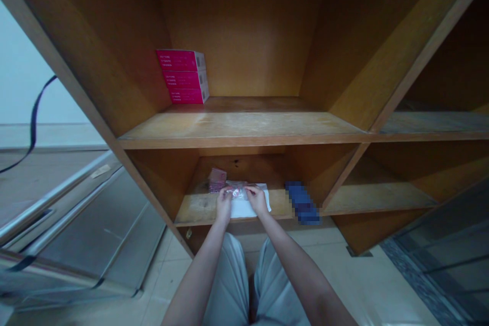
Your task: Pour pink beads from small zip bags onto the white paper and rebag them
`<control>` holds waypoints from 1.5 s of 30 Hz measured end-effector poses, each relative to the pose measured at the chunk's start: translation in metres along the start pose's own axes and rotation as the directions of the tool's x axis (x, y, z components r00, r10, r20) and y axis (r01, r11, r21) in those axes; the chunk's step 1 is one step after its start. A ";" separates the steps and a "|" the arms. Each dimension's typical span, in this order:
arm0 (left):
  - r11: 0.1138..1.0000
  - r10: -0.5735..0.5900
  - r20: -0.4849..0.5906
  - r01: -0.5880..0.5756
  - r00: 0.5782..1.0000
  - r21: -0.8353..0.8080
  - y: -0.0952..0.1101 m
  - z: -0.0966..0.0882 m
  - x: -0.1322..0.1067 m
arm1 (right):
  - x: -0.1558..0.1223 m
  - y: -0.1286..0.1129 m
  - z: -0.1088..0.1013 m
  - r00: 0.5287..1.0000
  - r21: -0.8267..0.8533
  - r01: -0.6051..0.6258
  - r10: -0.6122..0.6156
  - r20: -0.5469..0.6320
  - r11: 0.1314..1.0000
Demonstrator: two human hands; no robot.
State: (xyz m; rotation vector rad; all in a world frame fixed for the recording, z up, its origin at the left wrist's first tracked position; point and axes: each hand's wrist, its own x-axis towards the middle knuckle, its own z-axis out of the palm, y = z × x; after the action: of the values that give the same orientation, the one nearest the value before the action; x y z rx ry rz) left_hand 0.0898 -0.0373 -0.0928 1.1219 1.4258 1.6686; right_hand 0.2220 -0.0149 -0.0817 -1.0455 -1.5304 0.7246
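Observation:
My left hand [224,205] and my right hand [257,200] reach into the lower compartment of a wooden shelf unit [237,137]. Between their fingertips they pinch a clear plastic packet [236,191] with pink contents. It lies just above a white paper sheet [250,206] on the shelf board. Left of the packet and behind it stands a small pink package [217,179], close to my left hand. To the right of my right hand lies a blue object [301,204], pixelated too heavily to identify.
Three stacked magenta boxes [182,76] stand at the left of the upper shelf [240,130]. A diagonal wooden divider [346,175] closes the compartment's right side. Folded metal panels [87,229] with a dark strap [34,122] lie to the left, above a tiled floor [168,270].

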 end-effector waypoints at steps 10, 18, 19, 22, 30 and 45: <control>0.960 -0.106 0.003 0.103 0.994 -0.259 0.003 0.003 0.003 | 0.018 0.006 -0.004 0.970 0.050 -0.167 0.155 0.186 0.985; 0.941 -0.115 0.011 0.113 0.993 -0.318 0.014 0.003 0.002 | 0.018 -0.009 -0.006 0.924 0.238 -0.343 0.282 0.257 0.909; 0.929 -0.124 0.012 0.120 0.992 -0.349 0.015 0.003 0.002 | 0.019 -0.011 -0.006 0.916 0.257 -0.363 0.293 0.272 0.896; 0.889 -0.169 0.017 0.160 0.985 -0.429 0.022 -0.001 0.003 | 0.021 -0.016 -0.009 0.892 0.276 -0.414 0.327 0.311 0.867; 0.687 -0.307 0.315 0.439 0.898 -0.579 0.049 -0.026 0.014 | 0.031 -0.037 -0.013 0.862 0.308 -0.464 0.344 0.373 0.831; 0.730 -0.215 0.641 0.557 0.737 -0.396 0.059 -0.034 0.001 | 0.029 -0.073 -0.019 0.766 0.318 -0.545 0.307 0.564 0.776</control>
State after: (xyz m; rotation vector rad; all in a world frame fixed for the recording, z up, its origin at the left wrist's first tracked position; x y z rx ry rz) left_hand 0.0604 -0.0610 -0.0361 0.7676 0.6441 1.1703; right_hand 0.2223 -0.0213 -0.0009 -0.8874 -1.3999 1.7180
